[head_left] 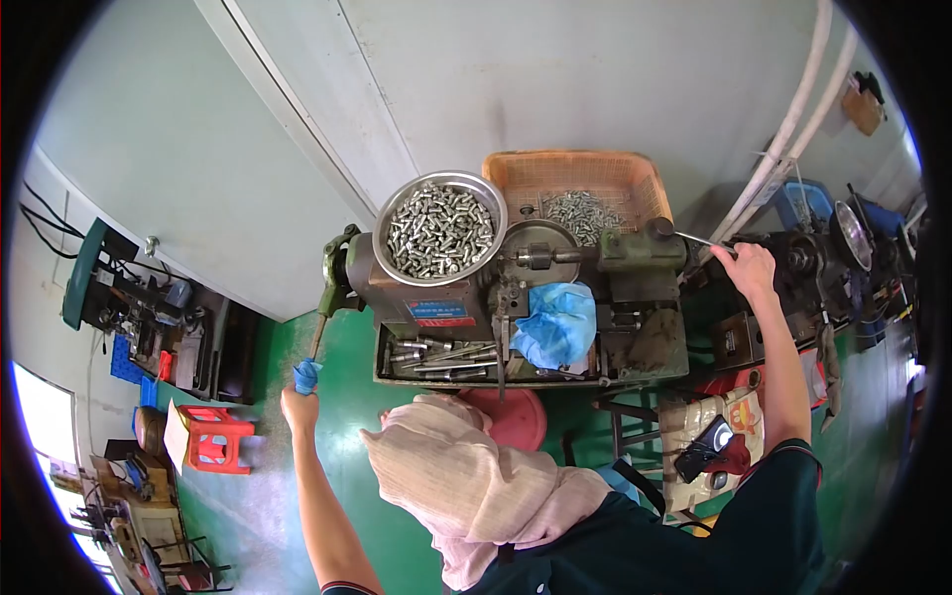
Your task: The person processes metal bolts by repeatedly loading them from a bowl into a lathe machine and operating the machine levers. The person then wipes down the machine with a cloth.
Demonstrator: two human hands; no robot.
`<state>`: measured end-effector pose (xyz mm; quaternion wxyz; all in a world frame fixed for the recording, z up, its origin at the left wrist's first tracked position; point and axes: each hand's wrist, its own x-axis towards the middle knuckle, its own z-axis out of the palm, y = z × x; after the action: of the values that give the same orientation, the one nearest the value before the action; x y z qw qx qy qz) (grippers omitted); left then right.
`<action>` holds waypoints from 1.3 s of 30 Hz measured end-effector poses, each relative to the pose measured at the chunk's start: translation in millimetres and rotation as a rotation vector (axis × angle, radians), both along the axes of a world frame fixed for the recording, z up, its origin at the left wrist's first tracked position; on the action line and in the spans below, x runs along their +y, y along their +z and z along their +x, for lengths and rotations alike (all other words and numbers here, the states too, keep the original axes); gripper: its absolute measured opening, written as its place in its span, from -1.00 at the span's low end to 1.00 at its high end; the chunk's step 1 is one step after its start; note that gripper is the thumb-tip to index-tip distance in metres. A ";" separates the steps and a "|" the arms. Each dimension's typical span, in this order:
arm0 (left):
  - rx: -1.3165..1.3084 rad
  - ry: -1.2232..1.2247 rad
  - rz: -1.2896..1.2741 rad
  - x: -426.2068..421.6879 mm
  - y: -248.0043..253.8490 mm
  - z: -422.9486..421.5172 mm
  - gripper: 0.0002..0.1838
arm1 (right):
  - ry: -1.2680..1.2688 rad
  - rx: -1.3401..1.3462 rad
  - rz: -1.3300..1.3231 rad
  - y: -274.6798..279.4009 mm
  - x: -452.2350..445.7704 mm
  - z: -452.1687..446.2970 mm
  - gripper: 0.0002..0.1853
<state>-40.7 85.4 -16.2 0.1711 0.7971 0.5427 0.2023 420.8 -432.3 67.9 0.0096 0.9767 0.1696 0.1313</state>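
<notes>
My left hand (299, 407) is closed round the lower end of a long lever (319, 335), where a blue wrapping (307, 375) covers the grip. That lever hangs from the green bracket at the left end of a small lathe (436, 309). Out to the right, my right hand (746, 270) grips a thin metal handle (702, 240) on the tailstock (635, 260). Between them sits the chuck (535, 256), with a drill-like spindle facing it; any workpiece in it is too small to make out. A steel bowl (501, 203) full of small metal parts rests on the headstock.
An orange basket (570, 164) with more small parts stands behind the lathe. A blue plastic bag (555, 325) lies in front of the chuck. Tools fill the tray (382, 369). A stool (684, 446), a red stool (220, 438) and other machines (803, 260) stand around.
</notes>
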 end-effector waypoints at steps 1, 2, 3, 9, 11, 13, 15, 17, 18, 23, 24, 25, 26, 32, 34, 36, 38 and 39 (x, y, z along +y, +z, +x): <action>0.004 -0.006 0.001 2.1 -2.4 -1.7 -0.85 | -0.021 0.012 0.003 -1.3 -1.1 1.4 -0.40; 0.008 -0.013 0.002 3.8 -3.3 -3.5 -0.85 | -0.043 0.023 0.005 -3.6 -0.8 2.8 -0.45; 0.014 -0.014 0.004 4.0 -1.2 -3.8 -0.85 | -0.044 0.029 0.008 -6.8 2.2 6.5 -0.45; 0.012 -0.055 -0.012 4.0 -2.0 -5.2 -0.85 | 0.110 -0.404 0.245 -10.0 100.7 34.9 -0.60; -0.024 -0.073 -0.002 4.7 -3.9 -7.5 -0.86 | 0.279 -0.260 0.408 -16.7 161.8 21.1 -0.65; -0.015 -0.070 0.015 2.9 -0.2 -6.6 -0.87 | 0.402 0.076 0.470 -11.0 212.0 -11.9 -0.73; -0.034 -0.095 0.024 1.9 -0.9 -6.2 -0.88 | 0.551 0.529 0.513 -30.9 252.9 -22.6 -0.78; -0.033 -0.101 0.035 3.5 -6.4 -8.0 -0.88 | 0.689 0.739 0.459 -43.4 276.9 -32.5 -0.78; -0.040 -0.095 0.036 0.9 -6.9 -6.6 -0.88 | 0.684 0.777 0.488 -43.9 281.8 -37.9 -0.77; -0.066 -0.054 -0.009 -28.0 -3.2 6.0 -0.88 | 0.657 0.813 0.522 -47.5 283.5 -48.4 -0.78; -0.063 -0.042 0.001 -34.7 -5.2 9.0 -0.88 | 0.652 0.824 0.528 -45.5 282.7 -49.9 -0.78; -0.063 -0.040 -0.002 -41.7 -6.0 12.5 -0.88 | 0.647 0.835 0.536 -44.7 282.7 -50.6 -0.78; -0.070 -0.047 -0.009 -49.6 -6.0 16.3 -0.88 | 0.647 0.836 0.531 -46.0 283.3 -50.4 -0.78; -0.115 0.030 -0.052 -79.4 4.3 34.6 -0.90 | 0.687 0.857 0.473 -44.1 283.7 -47.9 -0.81; -0.121 0.042 -0.060 -83.6 10.8 37.4 -0.90 | 0.798 0.779 0.434 -43.4 280.0 -37.3 -0.82; -0.128 0.051 -0.071 -84.9 14.5 39.2 -0.90 | 0.606 0.615 0.345 -33.3 271.9 -25.1 -0.85; -0.102 0.065 -0.046 -86.4 13.7 40.3 -0.90 | 0.445 0.478 0.255 -9.4 266.4 -24.7 -0.87; -0.109 0.068 -0.049 -86.3 12.8 40.6 -0.90 | 0.452 0.175 0.350 -3.6 267.4 -21.7 -0.92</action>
<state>-0.1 -0.9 -3.4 0.2129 0.7615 0.5643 0.2375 399.1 -164.9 64.3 -0.2029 0.9086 0.3579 0.0725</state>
